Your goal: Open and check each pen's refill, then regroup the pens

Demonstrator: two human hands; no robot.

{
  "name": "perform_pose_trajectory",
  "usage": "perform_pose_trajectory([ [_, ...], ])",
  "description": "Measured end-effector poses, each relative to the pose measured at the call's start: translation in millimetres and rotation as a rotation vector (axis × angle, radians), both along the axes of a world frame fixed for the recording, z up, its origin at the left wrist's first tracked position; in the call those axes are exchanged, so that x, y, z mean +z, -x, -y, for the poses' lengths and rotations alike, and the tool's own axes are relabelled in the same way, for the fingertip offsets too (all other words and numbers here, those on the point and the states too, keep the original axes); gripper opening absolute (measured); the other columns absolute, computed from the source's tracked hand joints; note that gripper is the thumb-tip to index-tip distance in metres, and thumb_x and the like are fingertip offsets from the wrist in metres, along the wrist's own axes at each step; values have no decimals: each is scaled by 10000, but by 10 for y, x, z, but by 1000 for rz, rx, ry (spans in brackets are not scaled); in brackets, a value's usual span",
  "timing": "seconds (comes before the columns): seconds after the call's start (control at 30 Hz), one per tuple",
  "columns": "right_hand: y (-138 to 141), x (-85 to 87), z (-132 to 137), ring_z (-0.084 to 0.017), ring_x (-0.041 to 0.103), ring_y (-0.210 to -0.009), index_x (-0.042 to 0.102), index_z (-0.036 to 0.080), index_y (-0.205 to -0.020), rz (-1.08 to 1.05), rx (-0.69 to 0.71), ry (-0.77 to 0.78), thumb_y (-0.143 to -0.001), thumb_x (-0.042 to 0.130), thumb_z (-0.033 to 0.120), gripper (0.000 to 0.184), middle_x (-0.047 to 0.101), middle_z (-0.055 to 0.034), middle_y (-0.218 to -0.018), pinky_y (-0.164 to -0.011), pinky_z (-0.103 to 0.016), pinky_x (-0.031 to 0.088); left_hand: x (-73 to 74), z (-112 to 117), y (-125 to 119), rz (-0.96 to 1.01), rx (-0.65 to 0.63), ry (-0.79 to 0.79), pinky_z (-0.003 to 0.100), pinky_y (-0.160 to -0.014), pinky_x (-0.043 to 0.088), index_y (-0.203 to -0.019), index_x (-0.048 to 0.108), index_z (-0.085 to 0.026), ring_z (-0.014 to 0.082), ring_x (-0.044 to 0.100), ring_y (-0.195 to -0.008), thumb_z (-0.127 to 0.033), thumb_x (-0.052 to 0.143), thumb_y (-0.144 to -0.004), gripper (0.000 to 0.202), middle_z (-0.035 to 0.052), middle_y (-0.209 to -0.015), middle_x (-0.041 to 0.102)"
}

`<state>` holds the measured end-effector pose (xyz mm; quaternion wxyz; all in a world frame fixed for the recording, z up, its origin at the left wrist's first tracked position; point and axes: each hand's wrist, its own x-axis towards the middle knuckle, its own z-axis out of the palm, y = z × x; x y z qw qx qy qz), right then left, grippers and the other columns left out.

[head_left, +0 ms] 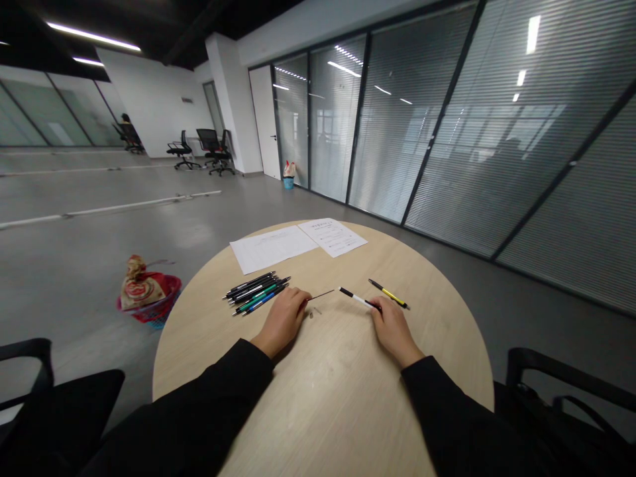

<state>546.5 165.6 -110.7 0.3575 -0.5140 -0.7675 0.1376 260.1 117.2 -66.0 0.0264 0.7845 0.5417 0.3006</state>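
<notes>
we are pinching separated thin refill (322,295) in left hand (284,319) fingers, clamping white barrel (354,297) in right hand (392,329); pen pile (256,291) lying whole.

Left hand (284,318) holds refill (322,295), right hand (392,328) pen (355,297)

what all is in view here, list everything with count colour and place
table: one, light wood, round, centre foreground
pens: a cluster, count unclear, black, green, blue, table's left side
refill: one, thin, dark, table centre
white pen: one, white and black, right of refill
yellow pen: one, yellow-black, just beyond white pen
sheets: two, white, table's far edge
basket: one, red, floor left, holding a bag
left hand: pinching refill
right hand: gripping white pen
</notes>
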Motion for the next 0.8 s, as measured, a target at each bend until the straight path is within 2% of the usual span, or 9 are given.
perform_pose_trajectory([
  [0.27,14,23,25,-247,568,-969,642,193,-922,29,29,-26,-883,472,124,187,668,-80,-962,-907,-389,426,-38,-38,39,86,55,-17,393,-854,465,-960,626,-190,244,536,-948,-138,432,-934,203,87,-982,613],
  [0.57,62,70,77,-249,550,-963,647,195,-923,6,136,-32,-878,496,108,181,665,-74,-948,-898,-403,424,-16,8,-59,173,-92,-20,376,-858,484,-963,610,-191,221,569,-932,-173,479,-942,134,76,-975,639],
  [0.7,87,88,109,-253,542,-991,655,190,-1034,5,195,-36,-889,503,105,226,664,-90,-1008,-907,-411,430,9,57,-130,174,-132,-8,361,-847,486,-981,596,-196,210,575,-913,-188,472,-954,128,67,-952,640],
  [0.8,105,99,131,-245,544,-966,670,192,-1027,26,253,-28,-922,495,122,215,665,-86,-977,-888,-396,438,8,76,-164,168,-158,13,361,-855,486,-1008,586,-198,210,575,-919,-212,461,-967,132,68,-961,638],
])
